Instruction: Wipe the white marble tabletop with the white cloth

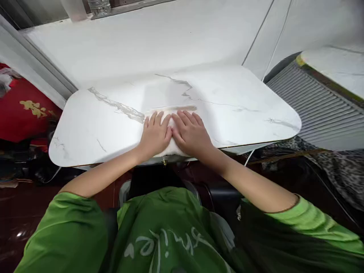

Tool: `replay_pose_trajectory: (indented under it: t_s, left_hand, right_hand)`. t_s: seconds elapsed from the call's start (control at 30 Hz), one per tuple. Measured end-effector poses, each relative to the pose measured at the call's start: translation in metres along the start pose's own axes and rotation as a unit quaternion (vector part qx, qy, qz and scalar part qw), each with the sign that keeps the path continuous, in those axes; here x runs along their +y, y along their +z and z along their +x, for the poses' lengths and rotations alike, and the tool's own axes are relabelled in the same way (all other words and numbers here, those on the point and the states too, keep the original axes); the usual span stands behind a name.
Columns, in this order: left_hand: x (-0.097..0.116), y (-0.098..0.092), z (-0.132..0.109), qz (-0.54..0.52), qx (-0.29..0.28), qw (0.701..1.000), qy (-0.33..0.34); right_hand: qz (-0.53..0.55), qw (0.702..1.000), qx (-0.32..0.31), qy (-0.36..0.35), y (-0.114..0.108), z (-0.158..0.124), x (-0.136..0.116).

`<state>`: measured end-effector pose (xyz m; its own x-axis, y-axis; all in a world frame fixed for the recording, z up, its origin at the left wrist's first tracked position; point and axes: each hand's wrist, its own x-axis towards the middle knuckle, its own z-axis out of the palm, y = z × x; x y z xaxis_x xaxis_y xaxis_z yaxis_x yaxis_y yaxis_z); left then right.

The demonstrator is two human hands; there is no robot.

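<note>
Both hands lie side by side, palms down, on a white, soft-looking folded cloth (171, 147) at the front edge of a white marble-patterned table (241, 117). My left hand (155, 134) has its fingers stretched forward over the cloth's left half. On the right half rests my right hand (192, 133), fingers also extended. The two thumbs nearly meet in the middle. A beige-tinged far edge of the cloth shows just beyond the fingertips; much of the rest is hidden under the palms.
A white wall (159, 41) rises behind the table. On a ledge at the upper left stand a clear bottle (99, 7) and a pale cup-like container (74, 9). A red bag (22, 110) with gold print is at the far left, a ribbed grey-white panel (327, 106) at the right.
</note>
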<state>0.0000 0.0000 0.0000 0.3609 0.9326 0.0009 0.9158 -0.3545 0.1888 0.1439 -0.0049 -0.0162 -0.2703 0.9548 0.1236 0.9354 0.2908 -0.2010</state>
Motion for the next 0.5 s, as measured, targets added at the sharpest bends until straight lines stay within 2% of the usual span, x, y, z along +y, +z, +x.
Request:
replay_pose_trajectory:
  t_s: [0.13,0.23,0.37,0.5]
  left_hand:
    - [-0.002,0.008,-0.019,0.012,0.047,0.998,0.039]
    - [-0.005,0.014,-0.023,0.000,0.070,0.996,0.058]
    - [-0.010,0.016,-0.009,-0.026,0.050,0.997,0.044]
    - [-0.019,0.012,0.018,-0.040,0.039,0.998,0.016]
  right_hand:
    - [0.005,0.999,0.044,-0.025,0.012,-0.019,0.000]
    - [0.006,0.997,0.053,-0.047,0.016,-0.023,0.002]
    - [0.010,0.997,0.049,-0.063,0.018,-0.009,0.009]
    - [0.012,0.995,0.063,-0.071,0.025,0.022,0.016]
